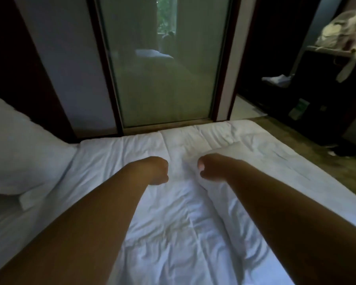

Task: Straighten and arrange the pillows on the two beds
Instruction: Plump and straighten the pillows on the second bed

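Both hands are closed into fists over the bed [132,153]: the right hand [211,167] seems to pinch the near-left corner of a flat pillow [240,159], while the left hand [155,170] presses on the sheet just left of this corner. The pillow's long axis runs from the right hand toward the bed's far right side. A second pillow [14,153] stands at the bed's left end, well apart, with open sheet between.

Open bed [173,233]; pillow [19,157] at left
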A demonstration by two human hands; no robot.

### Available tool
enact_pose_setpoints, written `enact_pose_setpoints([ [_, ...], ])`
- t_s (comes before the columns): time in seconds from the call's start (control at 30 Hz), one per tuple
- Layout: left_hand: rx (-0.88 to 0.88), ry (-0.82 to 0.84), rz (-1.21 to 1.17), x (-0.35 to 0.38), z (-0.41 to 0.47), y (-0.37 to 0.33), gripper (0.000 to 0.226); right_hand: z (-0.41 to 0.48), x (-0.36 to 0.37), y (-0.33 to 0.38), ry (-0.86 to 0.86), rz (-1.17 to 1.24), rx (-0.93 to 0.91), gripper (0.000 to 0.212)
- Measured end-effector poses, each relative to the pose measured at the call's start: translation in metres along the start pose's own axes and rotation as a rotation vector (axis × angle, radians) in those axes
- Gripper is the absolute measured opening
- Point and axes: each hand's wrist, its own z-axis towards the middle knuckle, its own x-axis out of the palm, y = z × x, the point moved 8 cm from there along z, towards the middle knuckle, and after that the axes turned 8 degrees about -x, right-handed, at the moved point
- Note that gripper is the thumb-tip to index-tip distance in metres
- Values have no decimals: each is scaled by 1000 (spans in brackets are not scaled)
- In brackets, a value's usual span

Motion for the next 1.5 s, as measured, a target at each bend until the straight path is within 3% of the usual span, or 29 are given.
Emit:
enact_pose_setpoints([
  [0.27,76,8,69,25,87,-251,33,-85,-39,-303,-109,9,262,38],
  [0.47,93,33,168,47,139,-348,40,-84,-22,-408,-80,82,300,38],
  [0.67,54,110,220,87,199,-361,43,-37,28,-452,-7,173,277,39],
  [0.87,103,106,83,116,291,-366,51,43,70,-496,78,175,317,45],
  [0.97,171,9,178,126,348,-376,63,93,96,-505,122,148,333,67],
  [1.1,229,-60,327,134,423,-389,97,160,134,-512,150,40,326,98],
  [1.2,94,-7,388,135,473,-374,135,210,153,-523,115,211,393,119],
  [1.27,-32,50,270,136,500,-356,147,237,165,-528,141,302,409,132],
  [1.37,-136,120,83,148,531,-338,153,262,179,-537,191,282,426,137],
  [1.5,-102,41,113,171,553,-343,144,277,205,-549,184,279,495,127],
])
